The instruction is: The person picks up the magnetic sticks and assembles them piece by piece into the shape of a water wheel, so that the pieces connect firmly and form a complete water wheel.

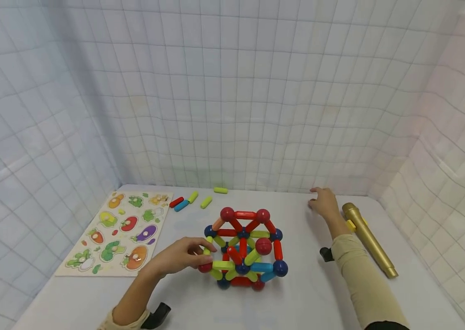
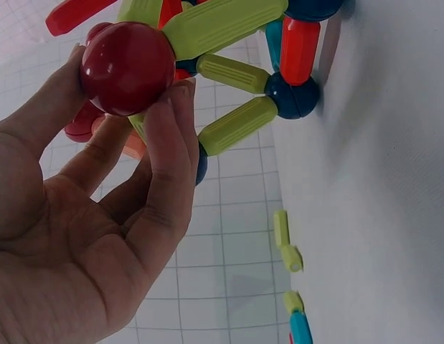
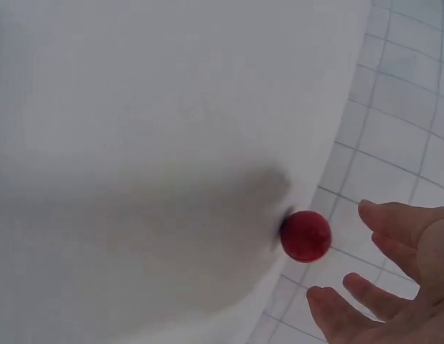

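In the head view a magnetic rod-and-ball structure [image 1: 243, 268] stands on the table, built of red and dark blue balls with red, green, blue and orange rods. My left hand [image 1: 184, 252] is at its left corner. Thumb and fingers grip a red ball [image 2: 128, 68] there, and a green rod [image 1: 208, 245] rises from that corner beside the fingers. Far back on the right, my right hand [image 1: 325, 201] reaches out with fingers spread. A loose red ball [image 3: 305, 236] lies just ahead of these fingertips in the right wrist view, apart from them; the head view hides it.
A vegetable puzzle board [image 1: 112, 270] lies on the left. Loose rods are near the back edge: a red rod [image 1: 176, 201], a blue rod [image 1: 181, 206] and several green rods [image 1: 220, 190]. Right of my right arm is a gold toy microphone [image 1: 368, 238]. Gridded cloth walls [image 1: 236, 114] surround the table.
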`<state>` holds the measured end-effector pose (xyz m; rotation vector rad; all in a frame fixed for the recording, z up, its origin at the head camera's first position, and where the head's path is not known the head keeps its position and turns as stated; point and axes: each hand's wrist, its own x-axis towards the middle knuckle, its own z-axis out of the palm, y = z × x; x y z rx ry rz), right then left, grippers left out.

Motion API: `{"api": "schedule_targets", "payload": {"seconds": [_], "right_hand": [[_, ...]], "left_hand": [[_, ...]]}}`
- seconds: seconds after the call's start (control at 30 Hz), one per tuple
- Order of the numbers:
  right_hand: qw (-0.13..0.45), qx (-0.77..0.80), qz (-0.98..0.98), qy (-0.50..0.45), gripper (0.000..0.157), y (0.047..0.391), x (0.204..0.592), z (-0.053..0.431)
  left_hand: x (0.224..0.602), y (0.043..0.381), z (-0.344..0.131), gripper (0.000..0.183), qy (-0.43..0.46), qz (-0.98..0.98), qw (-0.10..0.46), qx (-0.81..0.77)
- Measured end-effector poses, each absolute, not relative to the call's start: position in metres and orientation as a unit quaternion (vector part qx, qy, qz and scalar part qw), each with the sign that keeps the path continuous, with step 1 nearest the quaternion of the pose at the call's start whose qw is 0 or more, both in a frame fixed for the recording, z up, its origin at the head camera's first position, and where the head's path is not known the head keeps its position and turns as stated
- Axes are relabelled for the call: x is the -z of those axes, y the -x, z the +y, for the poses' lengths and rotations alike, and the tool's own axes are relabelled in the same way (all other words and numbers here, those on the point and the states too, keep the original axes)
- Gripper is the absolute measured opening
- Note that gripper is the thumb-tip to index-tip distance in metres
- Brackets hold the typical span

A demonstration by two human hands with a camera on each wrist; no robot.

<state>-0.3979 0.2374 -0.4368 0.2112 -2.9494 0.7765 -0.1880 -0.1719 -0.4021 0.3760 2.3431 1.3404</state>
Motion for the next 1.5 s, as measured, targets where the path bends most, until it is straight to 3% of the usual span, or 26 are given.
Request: {"api": "schedule_targets", "payload": {"seconds": [0.17,0.37,0.57,0.77,1.1,1.5], "right_hand": [[-0.002,-0.232,-0.970,-0.067,0.039,0.400,0.463,0.243],[0.033,-0.285,-0.955,-0.074,0.027,0.387,0.464,0.237],[0.101,-0.386,-0.910,-0.116,0.036,0.346,0.424,0.200],[0.159,-0.428,-0.855,-0.245,0.034,0.279,0.368,0.153],[0.075,-0.351,-0.814,-0.458,0.028,0.216,0.336,0.098],[0.052,-0.244,-0.843,-0.477,0.029,0.205,0.341,0.079]], "left_hand": [[0.405,0.187,-0.169,0.038,-0.140,0.842,0.208,-0.478],[0.405,0.190,-0.167,0.037,-0.147,0.841,0.206,-0.478],[0.405,0.190,-0.171,0.035,-0.139,0.839,0.203,-0.486],[0.406,0.187,-0.174,0.034,-0.131,0.838,0.201,-0.491],[0.408,0.187,-0.173,0.036,-0.125,0.835,0.198,-0.498],[0.407,0.186,-0.173,0.036,-0.123,0.832,0.200,-0.503]]}}
